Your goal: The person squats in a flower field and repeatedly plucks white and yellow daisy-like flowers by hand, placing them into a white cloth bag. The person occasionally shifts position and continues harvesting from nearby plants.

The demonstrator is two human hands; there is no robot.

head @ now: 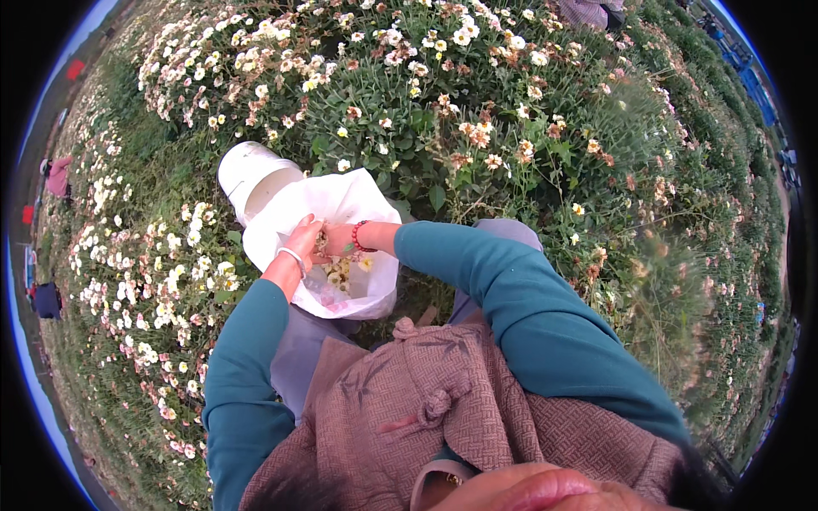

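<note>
A white plastic bag point(377, 300) stands wide at its mouth before me, with yellow and cream flower heads point(342, 274) lying inside. Over the mouth my left hand point(303, 246), with a white bangle at the wrist, meets my right hand point(339, 241), which wears a red bead bracelet. Between the two hands is a clump of dried brownish flower heads point(321, 241); which hand bears them is hard to tell, as the fingers are partly hidden. A white plastic bucket point(252, 169) lies tilted behind the bag, touching it.
Chrysanthemum-like plants point(473, 134) with white, pink and browned blooms surround me on all sides. A person in pink point(59, 177) is at the far left, and part of another person point(585, 13) shows at the top right. Blue objects point(757, 96) line the far right edge.
</note>
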